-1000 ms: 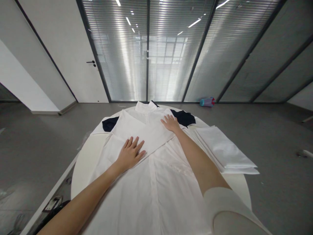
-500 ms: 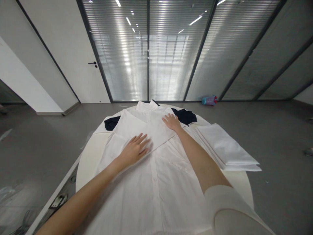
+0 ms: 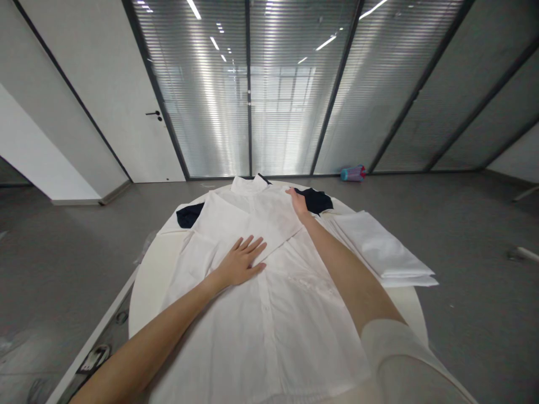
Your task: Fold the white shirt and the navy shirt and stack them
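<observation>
A white button-up shirt [image 3: 236, 331] lies spread front up on a round table, its collar [image 3: 248, 185] at the far end. My left hand [image 3: 244, 261] rests flat on the middle of the shirt, fingers spread, beside the button strip. Up by the shirt's right shoulder edge, my right hand [image 3: 298, 205] touches the cloth, turned partly on its side. Its fingers look stretched out and close together; some of them are hidden. Dark cloth [image 3: 314, 200] shows just beyond that hand, and another dark piece [image 3: 189, 215] pokes out at the left shoulder.
Folded white cloth [image 3: 383, 247] lies on the right side, overhanging the round white table [image 3: 143, 292]. A rail with a socket box [image 3: 95, 359] runs along the lower left. By the glass wall, a blue and pink basket-like object [image 3: 352, 173] lies on the floor.
My left hand has slid slightly right and now lies flatter on the shirt. My right hand has moved from flat on the chest to the shoulder edge and tilted. The view has shifted slightly.
</observation>
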{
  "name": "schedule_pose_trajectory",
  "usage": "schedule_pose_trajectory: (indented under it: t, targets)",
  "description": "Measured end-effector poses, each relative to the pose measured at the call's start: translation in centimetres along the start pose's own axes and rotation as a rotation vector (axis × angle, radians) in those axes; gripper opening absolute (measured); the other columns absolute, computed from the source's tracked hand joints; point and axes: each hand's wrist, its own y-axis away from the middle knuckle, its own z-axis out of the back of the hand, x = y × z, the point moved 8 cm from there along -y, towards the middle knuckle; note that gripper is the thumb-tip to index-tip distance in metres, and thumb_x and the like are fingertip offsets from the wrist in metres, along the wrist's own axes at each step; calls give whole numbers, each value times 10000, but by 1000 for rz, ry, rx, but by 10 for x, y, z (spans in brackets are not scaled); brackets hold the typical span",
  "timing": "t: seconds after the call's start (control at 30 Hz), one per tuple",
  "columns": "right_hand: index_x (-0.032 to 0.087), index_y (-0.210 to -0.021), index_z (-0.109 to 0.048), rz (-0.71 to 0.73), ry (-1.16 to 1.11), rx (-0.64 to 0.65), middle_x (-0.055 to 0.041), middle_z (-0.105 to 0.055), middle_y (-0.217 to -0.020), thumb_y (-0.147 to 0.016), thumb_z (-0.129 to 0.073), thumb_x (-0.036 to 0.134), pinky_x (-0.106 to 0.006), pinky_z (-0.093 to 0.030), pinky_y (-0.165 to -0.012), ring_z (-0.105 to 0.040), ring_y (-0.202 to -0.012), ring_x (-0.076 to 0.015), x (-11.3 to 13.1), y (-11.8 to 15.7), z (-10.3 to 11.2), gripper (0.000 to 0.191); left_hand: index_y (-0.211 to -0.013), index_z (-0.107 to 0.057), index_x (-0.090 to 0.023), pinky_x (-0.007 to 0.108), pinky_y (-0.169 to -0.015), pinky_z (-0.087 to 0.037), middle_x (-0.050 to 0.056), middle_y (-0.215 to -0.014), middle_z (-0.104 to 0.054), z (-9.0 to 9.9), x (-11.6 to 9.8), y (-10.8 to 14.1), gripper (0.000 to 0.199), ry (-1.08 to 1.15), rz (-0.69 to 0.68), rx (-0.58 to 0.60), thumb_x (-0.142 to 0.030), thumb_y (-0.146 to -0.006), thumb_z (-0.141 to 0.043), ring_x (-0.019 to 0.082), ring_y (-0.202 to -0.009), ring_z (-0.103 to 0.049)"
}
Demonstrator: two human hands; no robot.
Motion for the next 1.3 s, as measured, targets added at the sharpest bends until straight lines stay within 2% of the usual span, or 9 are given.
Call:
schedule_pose_trajectory:
  t: [0.17, 0.3, 0.37, 0.53, 0.67, 0.77, 0.87, 1.07, 1.3]
  targets:
    - [94, -1374, -535, -303, -1117, 26, -223, -612, -1327, -933, 139, 660, -419, -521, -979, -633, -1179, -252, -30, 23, 7, 985, -1566, -331, -268, 524, -1232, -141, 31, -1635, -253, 0, 1, -2, 662, 54, 2, 26, -616, -1002, -332, 302, -1524, -185]
    - [163, -1440, -443, -530, -1399, -229, -213, -583, -1338, -951, 26, 695, -436, -549, -933, -632, -1164, -233, -65, 39, 20, 862, -1553, -361, -279, 505, -1238, -120, 32, -1631, -264, 2, 4, -1, 647, 136, 8, 27, -598, -992, -389, 293, -1525, -185]
    - [198, -1450, -432, -504, -1437, -297, -191, -580, -1344, -968, -45, 691, -429, -547, -942, -622, -1177, -221, -67, 39, 27, 791, -1540, -388, -287, 505, -1238, -112, 35, -1624, -283, 3, 5, 0, 630, 194, 17, 23, -572, -981, -441, 294, -1524, -188]
    - [142, -1428, -455, -509, -1458, -47, -214, -606, -1292, -974, -211, 692, -434, -570, -908, -646, -1121, -251, -48, 35, 17, 754, -1409, -571, -311, 500, -1245, -46, 29, -1579, -380, 6, 10, -2, 538, 498, 55, -38, -554, -929, -560, 291, -1519, -212]
    - [196, -1447, -428, -579, -1425, -228, -172, -560, -1363, -1003, -220, 639, -369, -581, -886, -636, -1132, -204, -50, 37, 22, 660, -1139, -745, -213, 502, -1228, -190, 110, -1399, -603, 17, 40, 1, 464, 1184, 171, -205, -576, -933, -542, 310, -1425, -417]
    - [159, -1379, -499, -502, -1487, -78, -193, -601, -1298, -988, -215, 673, -380, -587, -875, -644, -1123, -227, -33, 33, 13, 706, -1150, -717, -156, 505, -1138, -382, 154, -1337, -644, 26, 70, 10, 447, 1762, 303, -376, -517, -914, -599, 326, -1303, -557]
    - [120, -1367, -488, -572, -1414, -8, -220, -633, -1200, -1002, -204, 635, -411, -601, -821, -679, -1026, -243, -33, 36, 4, 692, -1192, -674, -113, 502, -1071, -465, 181, -1323, -643, 22, 80, 14, 480, 2077, 462, -350, -495, -977, -479, 318, -1243, -607]
    - [232, -1315, -488, -629, -1180, -255, -113, -632, -1109, -1044, -254, 408, -278, -595, -690, -663, -802, -141, -44, 27, 14, 398, -1109, -669, -117, 426, -991, -546, 164, -1173, -699, 4, 79, 15, 263, 2090, 651, -294, -287, -979, -516, 275, -1110, -685]
    - [186, -942, -628, -444, -948, -38, -24, -664, -897, -860, -630, 202, -254, -584, -682, -675, -703, -127, 41, -44, -36, 84, -1086, -680, -137, 403, -1005, -540, 144, -1142, -695, 4, 78, 13, 208, 2050, 621, -270, -225, -920, -590, 258, -1078, -693]
